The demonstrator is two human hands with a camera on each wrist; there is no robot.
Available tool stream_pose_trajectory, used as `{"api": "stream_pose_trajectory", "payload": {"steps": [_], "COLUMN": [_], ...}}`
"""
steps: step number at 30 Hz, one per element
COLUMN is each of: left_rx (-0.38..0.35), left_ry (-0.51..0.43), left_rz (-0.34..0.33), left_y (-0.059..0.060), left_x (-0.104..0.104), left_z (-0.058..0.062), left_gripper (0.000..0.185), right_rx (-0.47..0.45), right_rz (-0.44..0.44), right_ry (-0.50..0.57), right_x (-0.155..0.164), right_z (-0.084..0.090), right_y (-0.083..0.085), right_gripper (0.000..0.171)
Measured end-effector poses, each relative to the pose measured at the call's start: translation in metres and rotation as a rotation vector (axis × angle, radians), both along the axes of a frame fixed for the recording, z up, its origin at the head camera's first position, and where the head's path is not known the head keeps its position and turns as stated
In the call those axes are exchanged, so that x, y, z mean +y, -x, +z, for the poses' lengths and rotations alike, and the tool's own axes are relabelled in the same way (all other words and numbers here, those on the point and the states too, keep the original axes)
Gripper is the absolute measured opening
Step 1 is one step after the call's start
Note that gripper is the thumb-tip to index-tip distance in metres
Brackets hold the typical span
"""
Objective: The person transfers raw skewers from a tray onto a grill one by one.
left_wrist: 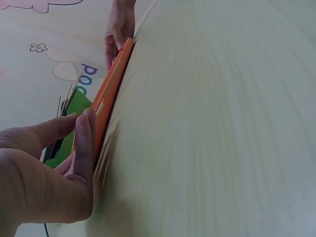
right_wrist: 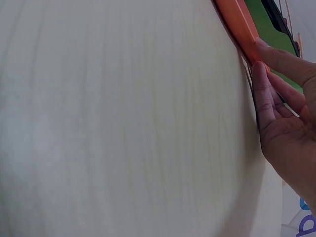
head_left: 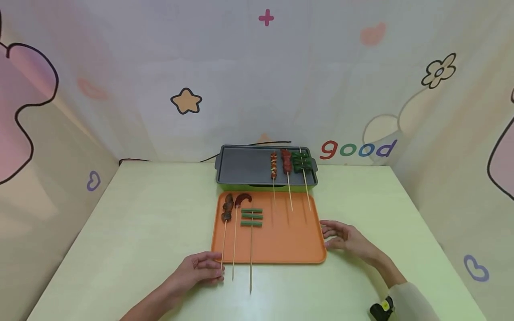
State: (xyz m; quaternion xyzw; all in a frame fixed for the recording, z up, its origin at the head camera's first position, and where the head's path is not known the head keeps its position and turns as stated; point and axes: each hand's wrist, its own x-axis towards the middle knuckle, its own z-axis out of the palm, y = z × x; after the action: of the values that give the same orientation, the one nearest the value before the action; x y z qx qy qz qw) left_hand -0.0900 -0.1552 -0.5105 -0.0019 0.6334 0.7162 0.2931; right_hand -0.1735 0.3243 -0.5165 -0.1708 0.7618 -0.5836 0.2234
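My left hand (head_left: 202, 267) is at the near left corner of an orange tray (head_left: 287, 247), its fingertips around the lower stick of a skewer with dark brown pieces (head_left: 227, 208). Beside that skewer lie one with a curved dark red piece (head_left: 243, 198) and one with green sticks (head_left: 252, 216). My right hand (head_left: 351, 240) touches the tray's right edge near the front corner, fingers fairly straight. In the right wrist view, the right hand's fingertips (right_wrist: 260, 68) rest against the tray's orange wall (right_wrist: 237, 22).
Behind the tray stands a grey griddle (head_left: 245, 165) with a green base. Three skewers lie on its right part: small mixed pieces (head_left: 274, 166), red meat-like pieces (head_left: 286, 161) and green leafy pieces (head_left: 301, 162), sticks overhanging the tray. A patterned curtain (head_left: 257, 80) hangs behind.
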Motion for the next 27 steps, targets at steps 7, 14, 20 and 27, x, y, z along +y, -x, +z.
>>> {"api": "stream_pose_trajectory", "payload": {"steps": [7,14,20,27], "left_rx": [-0.030,-0.076,-0.086,-0.093], "left_ry": [0.019,-0.022,-0.041,-0.076], "left_rz": [0.021,0.009,-0.004,-0.011], "left_y": [0.000,0.000,-0.003,-0.007], "left_x": [-0.003,0.000,-0.005,-0.014], "left_z": [-0.003,-0.005,-0.001,0.003], "left_gripper": [0.068,0.067,0.064,0.062], "right_rx": [-0.027,-0.038,-0.043,-0.053], "right_rz": [0.014,-0.005,-0.002,-0.011], "right_ry": [-0.025,-0.040,-0.022,-0.024], "right_x": [-0.002,0.002,0.002,0.000], "right_z": [0.004,0.005,0.004,0.004], "right_y": [0.002,-0.001,-0.002,0.000], "right_gripper": [0.071,0.070,0.070,0.071]}}
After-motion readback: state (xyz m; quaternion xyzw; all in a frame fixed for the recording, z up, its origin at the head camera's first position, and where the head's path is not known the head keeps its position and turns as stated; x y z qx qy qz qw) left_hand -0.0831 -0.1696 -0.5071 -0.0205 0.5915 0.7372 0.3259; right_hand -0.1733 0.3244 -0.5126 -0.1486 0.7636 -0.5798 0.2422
